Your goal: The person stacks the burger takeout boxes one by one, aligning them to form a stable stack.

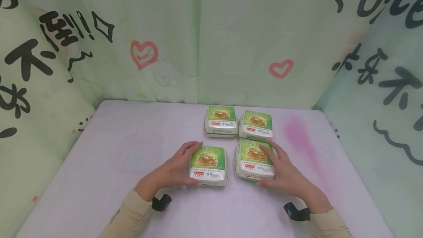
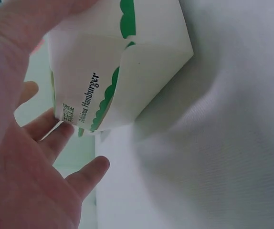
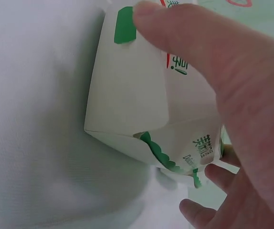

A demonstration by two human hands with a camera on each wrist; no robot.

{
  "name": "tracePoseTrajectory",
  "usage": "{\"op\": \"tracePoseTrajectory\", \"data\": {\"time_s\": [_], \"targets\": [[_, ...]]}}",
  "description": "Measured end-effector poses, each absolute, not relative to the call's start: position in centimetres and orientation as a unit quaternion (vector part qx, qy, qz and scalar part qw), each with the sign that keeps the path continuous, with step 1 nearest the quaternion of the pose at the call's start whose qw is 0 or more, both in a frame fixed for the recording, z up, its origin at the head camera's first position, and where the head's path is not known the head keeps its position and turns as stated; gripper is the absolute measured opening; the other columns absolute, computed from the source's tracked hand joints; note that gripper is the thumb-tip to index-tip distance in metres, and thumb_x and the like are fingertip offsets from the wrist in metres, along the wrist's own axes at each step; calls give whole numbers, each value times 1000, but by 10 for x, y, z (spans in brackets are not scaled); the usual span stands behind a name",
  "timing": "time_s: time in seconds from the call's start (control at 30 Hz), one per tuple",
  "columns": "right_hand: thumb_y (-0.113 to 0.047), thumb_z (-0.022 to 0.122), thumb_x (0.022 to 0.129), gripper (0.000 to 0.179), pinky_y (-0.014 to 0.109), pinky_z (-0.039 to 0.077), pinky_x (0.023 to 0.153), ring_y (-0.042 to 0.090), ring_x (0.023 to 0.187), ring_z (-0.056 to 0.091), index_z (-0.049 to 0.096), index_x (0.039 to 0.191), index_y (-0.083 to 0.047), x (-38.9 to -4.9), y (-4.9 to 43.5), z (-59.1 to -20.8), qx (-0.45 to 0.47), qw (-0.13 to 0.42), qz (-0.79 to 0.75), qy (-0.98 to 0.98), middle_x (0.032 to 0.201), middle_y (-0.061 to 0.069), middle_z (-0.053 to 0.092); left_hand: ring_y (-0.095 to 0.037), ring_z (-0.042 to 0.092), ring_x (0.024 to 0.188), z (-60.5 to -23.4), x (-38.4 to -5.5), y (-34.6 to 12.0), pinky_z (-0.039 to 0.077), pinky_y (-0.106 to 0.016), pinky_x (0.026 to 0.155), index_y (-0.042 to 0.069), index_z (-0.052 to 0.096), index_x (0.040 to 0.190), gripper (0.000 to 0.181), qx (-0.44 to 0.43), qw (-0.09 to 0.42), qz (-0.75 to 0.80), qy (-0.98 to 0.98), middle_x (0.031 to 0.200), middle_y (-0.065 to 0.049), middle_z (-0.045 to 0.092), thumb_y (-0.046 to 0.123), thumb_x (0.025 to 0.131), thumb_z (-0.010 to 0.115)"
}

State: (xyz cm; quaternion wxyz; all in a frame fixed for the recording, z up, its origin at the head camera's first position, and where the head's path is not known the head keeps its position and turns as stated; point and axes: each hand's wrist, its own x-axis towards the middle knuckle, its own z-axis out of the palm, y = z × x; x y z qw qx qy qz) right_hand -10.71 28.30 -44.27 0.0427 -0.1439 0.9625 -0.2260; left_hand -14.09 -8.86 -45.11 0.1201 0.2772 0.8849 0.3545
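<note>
Green-and-white square cardboard burger box [image 1: 207,166] with a printed burger lid sits on the table under the left hand [image 1: 173,170], which pinches it, thumb on the near side, fingertips on the far side, outer fingers spread. At its three o'clock, a small gap away, a matching green-and-white burger box [image 1: 252,159] is pinched likewise by the right hand [image 1: 289,172], its outer fingers spread too. The carton looks thin and its scalloped side flap [image 2: 109,95] stands slightly loose, so light, even pressure low on the walls should serve best, kept level. Matching boxes lie at the first one's twelve-to-one [image 1: 220,120] and two o'clock [image 1: 257,125]; the latter nearly meets the right-hand box, so care is wise there. White cloth [image 1: 132,150] covers the table, beyond which hangs a pale green curtain [image 1: 214,47].
</note>
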Motion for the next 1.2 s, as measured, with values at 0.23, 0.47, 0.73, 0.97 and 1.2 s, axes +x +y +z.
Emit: {"op": "tracePoseTrajectory", "data": {"time_s": [0.23,0.47,0.73,0.97,1.2], "targets": [[-47,84,73,100,64,46,101,41,136,35,32,154,-20,-109,282,-445,-134,30,-224,965,160,15,16,-23,31,146,-451,-140,-92,37,-46,117,19,19,158,116,265,127,380,877,159,-2,22,33,68,90],[-44,84,73,96,63,46,101,41,135,38,36,152,-17,-108,280,-442,-127,16,-223,966,158,18,21,-22,35,144,-451,-142,-94,37,-45,118,19,24,157,111,259,125,383,878,156,-2,30,35,69,90],[-45,83,73,93,58,50,96,37,130,42,38,151,-19,-108,281,-440,-121,5,-208,971,156,17,25,-22,36,143,-449,-142,-94,37,-45,118,15,25,156,111,259,124,382,878,155,-3,33,33,69,91],[-49,83,73,94,57,53,92,37,127,43,38,151,-20,-108,279,-429,-117,-10,-194,974,156,17,27,-23,37,143,-449,-143,-93,37,-43,117,16,25,156,111,264,119,377,880,155,-4,34,33,69,91],[-50,83,73,94,57,52,93,35,128,42,39,151,-20,-106,276,-417,-113,-18,-198,973,156,15,28,-24,37,144,-449,-144,-91,38,-44,117,14,25,157,111,263,116,369,884,155,-5,33,35,69,91]]}}
